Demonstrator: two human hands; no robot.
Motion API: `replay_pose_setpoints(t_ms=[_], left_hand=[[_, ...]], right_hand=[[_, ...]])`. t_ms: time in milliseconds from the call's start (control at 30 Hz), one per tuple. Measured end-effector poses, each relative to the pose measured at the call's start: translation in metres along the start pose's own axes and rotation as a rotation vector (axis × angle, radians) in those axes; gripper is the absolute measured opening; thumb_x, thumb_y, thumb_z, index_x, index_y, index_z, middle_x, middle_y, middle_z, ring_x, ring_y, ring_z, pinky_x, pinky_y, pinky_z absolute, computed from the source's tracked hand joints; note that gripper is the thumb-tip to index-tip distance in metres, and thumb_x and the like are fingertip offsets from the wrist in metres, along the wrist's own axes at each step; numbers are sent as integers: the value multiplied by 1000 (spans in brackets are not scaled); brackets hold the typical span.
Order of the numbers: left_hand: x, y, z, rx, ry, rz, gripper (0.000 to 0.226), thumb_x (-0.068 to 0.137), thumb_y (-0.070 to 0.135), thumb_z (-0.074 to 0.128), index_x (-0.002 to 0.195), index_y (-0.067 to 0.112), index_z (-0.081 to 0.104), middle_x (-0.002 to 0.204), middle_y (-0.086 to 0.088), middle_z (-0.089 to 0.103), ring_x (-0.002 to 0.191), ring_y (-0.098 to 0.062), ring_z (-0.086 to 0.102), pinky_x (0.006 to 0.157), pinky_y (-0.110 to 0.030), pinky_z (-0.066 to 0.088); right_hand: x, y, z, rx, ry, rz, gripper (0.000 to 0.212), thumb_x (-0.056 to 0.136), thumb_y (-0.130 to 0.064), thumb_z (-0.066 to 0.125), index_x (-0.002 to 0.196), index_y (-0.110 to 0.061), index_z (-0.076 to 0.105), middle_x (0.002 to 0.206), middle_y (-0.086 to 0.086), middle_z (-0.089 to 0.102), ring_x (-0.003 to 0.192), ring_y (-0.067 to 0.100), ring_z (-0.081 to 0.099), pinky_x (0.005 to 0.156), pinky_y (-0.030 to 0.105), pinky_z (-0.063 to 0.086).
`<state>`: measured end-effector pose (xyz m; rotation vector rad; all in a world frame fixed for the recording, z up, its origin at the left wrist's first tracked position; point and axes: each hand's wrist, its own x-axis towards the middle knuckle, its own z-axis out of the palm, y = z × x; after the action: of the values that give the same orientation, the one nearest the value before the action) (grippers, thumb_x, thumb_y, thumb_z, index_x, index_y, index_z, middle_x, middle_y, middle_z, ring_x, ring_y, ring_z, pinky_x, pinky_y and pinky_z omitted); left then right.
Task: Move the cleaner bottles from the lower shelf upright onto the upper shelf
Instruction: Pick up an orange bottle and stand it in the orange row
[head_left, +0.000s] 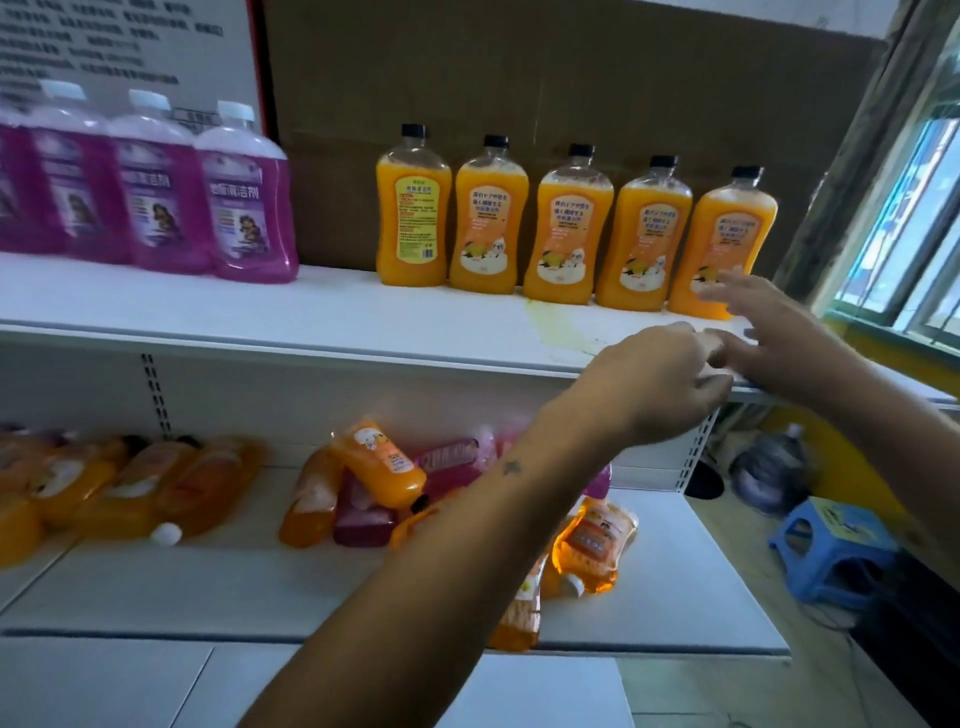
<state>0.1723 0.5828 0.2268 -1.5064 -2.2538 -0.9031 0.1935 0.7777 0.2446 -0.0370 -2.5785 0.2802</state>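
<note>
Several orange cleaner bottles (566, 228) with black caps stand upright in a row on the white upper shelf (311, 312). To their left stand purple bottles (244, 208). My right hand (769, 332) hovers with fingers spread, just in front of the rightmost orange bottle (727, 234), holding nothing. My left hand (660, 379) is curled at the shelf's front edge, touching my right fingers, with nothing seen in it. On the lower shelf (208, 587) lie orange bottles (384, 467), more orange ones (130, 488) at left, a pink one (452, 460), and an orange bottle (597, 545) under my forearm.
A cardboard sheet (519, 78) backs the upper shelf. A yellow stain (550, 327) marks the shelf in front of the orange row. A loose white cap (166, 533) lies below. A window (909, 234), a blue stool (831, 545) and a dark bag (769, 467) are at right.
</note>
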Motion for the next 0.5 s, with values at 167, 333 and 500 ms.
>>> replay_pose_setpoints(t_ms=[167, 333, 500], left_hand=[[-84, -3, 0, -378, 203, 75, 28, 101, 25, 50, 126, 18, 61, 128, 1, 62, 118, -3, 53, 94, -12, 44], [-160, -55, 32, -471, 193, -346, 33, 95, 44, 48, 123, 32, 61, 123, 18, 62, 116, 1, 56, 93, -23, 50], [-214, -87, 94, -558, 159, -724, 24, 98, 39, 54, 120, 49, 51, 127, 24, 55, 119, 6, 51, 87, -15, 46]], right_hand=[[-72, -50, 16, 234, 229, -162, 31, 96, -20, 59, 128, -20, 60, 148, -2, 47, 139, 14, 41, 109, 46, 41], [-131, -70, 76, 504, 447, -130, 26, 93, -13, 53, 116, -18, 64, 135, -3, 57, 129, 16, 52, 104, 37, 46], [-149, -71, 171, 655, 296, 208, 46, 88, 8, 56, 102, -36, 63, 102, -3, 69, 93, 5, 67, 80, 25, 56]])
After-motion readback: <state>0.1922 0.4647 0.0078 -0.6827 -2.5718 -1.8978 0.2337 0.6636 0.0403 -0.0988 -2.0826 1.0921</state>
